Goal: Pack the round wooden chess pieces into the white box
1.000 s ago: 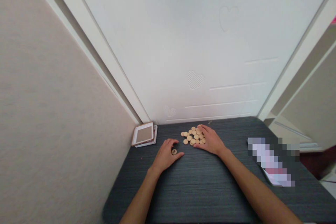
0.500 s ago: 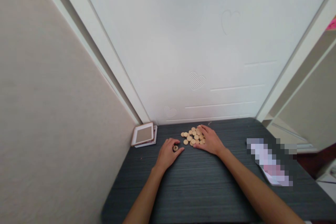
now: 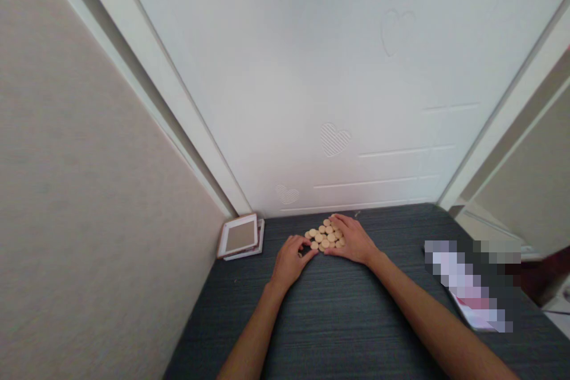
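Several round, light wooden discs (image 3: 325, 237) lie in a loose pile on the dark table (image 3: 338, 309), some overlapping. My left hand (image 3: 290, 259) rests at the left side of the pile, thumb and fingers apart in a curve, its fingertips close to the nearest discs. A darker round piece (image 3: 300, 255) shows partly between its thumb and fingers; the rest is hidden. My right hand (image 3: 353, 239) curves round the right side of the pile with its thumb and fingers spread, touching discs at the edge and covering some.
Two stacked frames (image 3: 241, 235) lie at the table's back left corner, by the wall. A flat, pixelated item (image 3: 472, 291) is on the right side. A white panel with embossed hearts (image 3: 335, 139) rises behind the table.
My left hand has moved right, up to the pile, and the dark round piece between its fingers is now mostly hidden. My right hand stays at the pile. The camera view has shifted slightly.
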Tool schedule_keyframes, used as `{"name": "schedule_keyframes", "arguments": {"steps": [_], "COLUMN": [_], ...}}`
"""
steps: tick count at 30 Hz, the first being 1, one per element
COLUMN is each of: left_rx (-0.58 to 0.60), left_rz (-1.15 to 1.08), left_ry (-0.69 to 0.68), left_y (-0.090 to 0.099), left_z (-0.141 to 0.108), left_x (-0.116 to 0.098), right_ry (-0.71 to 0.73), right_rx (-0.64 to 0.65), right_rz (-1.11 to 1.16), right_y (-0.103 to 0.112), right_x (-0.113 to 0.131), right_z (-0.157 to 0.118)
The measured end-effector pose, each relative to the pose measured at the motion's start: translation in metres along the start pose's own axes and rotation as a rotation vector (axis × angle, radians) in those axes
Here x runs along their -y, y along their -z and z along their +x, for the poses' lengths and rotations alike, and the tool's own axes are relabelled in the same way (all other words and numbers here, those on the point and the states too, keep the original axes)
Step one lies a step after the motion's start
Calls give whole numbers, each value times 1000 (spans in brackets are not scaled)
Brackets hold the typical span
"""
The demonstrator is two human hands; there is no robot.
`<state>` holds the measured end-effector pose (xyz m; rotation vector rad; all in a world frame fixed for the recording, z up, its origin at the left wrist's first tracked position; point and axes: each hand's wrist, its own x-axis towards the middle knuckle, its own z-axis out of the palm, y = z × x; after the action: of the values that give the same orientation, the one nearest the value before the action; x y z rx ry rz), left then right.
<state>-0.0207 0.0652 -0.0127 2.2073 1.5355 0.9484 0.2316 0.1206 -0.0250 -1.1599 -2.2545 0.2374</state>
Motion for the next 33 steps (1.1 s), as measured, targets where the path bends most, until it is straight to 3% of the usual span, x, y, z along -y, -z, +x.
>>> {"name": "schedule_keyframes", "arguments": {"steps": [6, 16, 23, 33], "left_rx": [-13, -111, -146, -129], "left_rz": [-4, 48, 42, 87], "left_ry": [-27, 27, 43, 41], "left_y": [4, 29, 25, 23], "left_z": [1, -51, -44, -44], "left_x": [1, 11, 15, 10], "right_ry": [20, -78, -129, -98], "right_rx": [-42, -95, -149, -185], "right_rz": [23, 15, 0, -45], "right_y": [0, 19, 32, 28], "right_x": [-1, -3, -2, -4], "right_z": [1, -40, -70, -73]}}
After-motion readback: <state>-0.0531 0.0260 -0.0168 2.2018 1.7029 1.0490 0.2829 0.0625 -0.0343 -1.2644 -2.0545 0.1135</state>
